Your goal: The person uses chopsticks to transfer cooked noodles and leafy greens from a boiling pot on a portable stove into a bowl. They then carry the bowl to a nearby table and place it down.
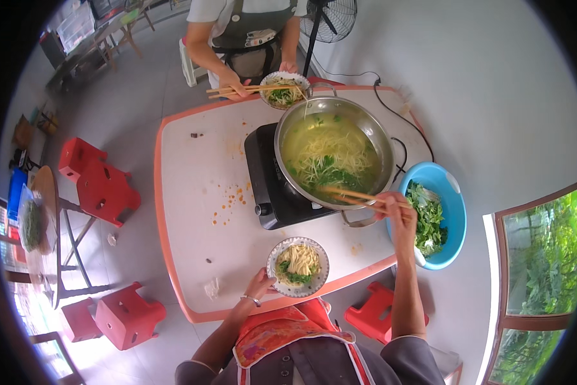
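My right hand (pixel 398 210) grips a pair of wooden chopsticks (pixel 353 193), whose tips dip into the near side of a large steel pot (pixel 387 161). Pale noodles (pixel 339 151) and green leaves (pixel 336 177) lie in the yellowish broth. With my left hand (pixel 261 285) I hold the left rim of a patterned bowl (pixel 323 279); noodles (pixel 302 257) and greens fill it. The pot sits on a black portable cooker (pixel 264 178). Right of my right hand, a blue basin (pixel 454 231) contains loose leafy greens (pixel 425 216).
Across the table (pixel 187 183), a person (pixel 250 43) in an apron holds chopsticks (pixel 250 90) and a bowl of noodles (pixel 283 94). A black cable (pixel 404 120) runs along the right side. Red stools (pixel 107 187) stand on the left; another red stool (pixel 370 310) is near me.
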`<state>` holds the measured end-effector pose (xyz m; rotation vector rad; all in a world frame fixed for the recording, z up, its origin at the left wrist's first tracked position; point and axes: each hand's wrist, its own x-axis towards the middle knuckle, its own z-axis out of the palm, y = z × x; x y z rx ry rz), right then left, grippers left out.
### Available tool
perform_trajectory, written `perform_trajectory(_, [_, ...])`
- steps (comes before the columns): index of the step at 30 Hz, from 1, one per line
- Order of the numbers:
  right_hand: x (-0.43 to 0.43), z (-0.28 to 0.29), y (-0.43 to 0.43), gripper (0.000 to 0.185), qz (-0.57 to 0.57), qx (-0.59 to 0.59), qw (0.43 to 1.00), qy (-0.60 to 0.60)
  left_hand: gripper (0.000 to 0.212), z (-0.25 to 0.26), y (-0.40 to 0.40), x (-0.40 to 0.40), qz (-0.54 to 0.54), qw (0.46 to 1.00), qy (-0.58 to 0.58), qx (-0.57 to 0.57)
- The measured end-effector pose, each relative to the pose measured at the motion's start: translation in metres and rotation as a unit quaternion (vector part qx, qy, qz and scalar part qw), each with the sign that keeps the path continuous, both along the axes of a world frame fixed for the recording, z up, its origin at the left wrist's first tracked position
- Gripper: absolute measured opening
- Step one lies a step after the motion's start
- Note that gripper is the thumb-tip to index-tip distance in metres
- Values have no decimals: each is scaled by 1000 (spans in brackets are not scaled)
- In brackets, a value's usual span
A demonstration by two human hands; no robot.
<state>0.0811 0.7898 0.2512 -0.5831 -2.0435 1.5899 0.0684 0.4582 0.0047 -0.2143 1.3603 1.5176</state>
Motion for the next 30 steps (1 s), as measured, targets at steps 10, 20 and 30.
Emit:
perform_trajectory(10, [16,4,17,26,-49,30,998,-14,54,6,12,8,39,999,21,5])
perform_trajectory(20, [39,18,56,23,-123,2,992,9,59,7,19,10,59,998,22,30])
perform_trajectory(30, [10,3,97,21,-95,-53,994,23,47,25,4,25,206,976,-69,27])
